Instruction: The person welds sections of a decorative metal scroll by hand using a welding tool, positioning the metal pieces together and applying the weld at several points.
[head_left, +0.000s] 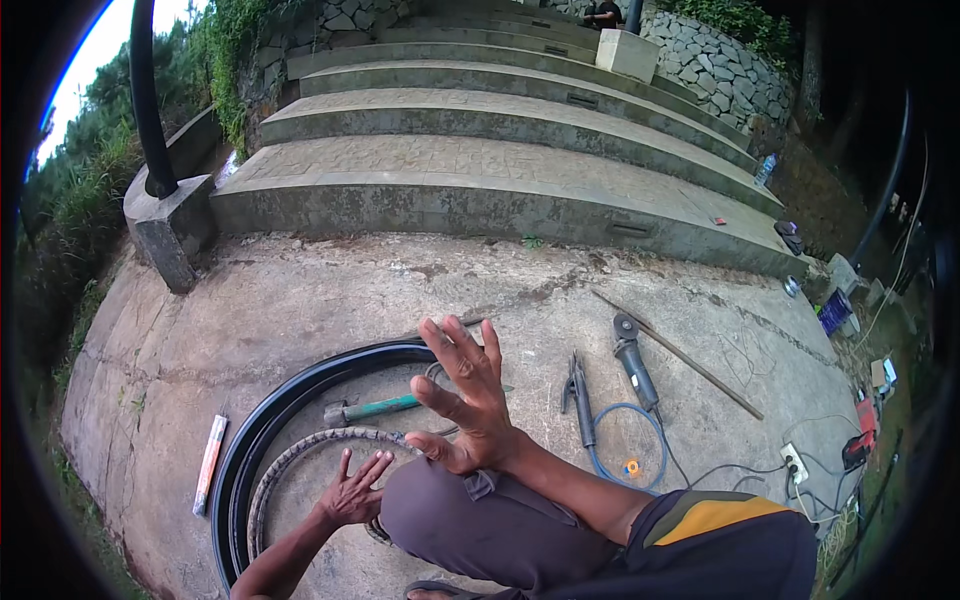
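Note:
My right hand (465, 400) is raised above my bent knee, palm turned inward, with its fingers spread and nothing in them. Lower down, my left hand (352, 490) is stretched out beside the knee, over or against a coiled cable (325, 436); whether it touches is hard to tell. Its fingers are apart and hold nothing visible. Black curved tubing (285, 393) arcs around the left side. Inside that arc lies a hammer (370, 408) with a green handle, partly hidden behind my right hand. A slim packet (210, 465) rests on the concrete, left of the tubing.
To the right lie an angle grinder (632, 360), a welding electrode holder (578, 400) with a blue cable (664, 450), and a long metal rod (680, 355). A white power strip (794, 464) and trailing cords are farther right. Concrete steps (450, 205) rise ahead.

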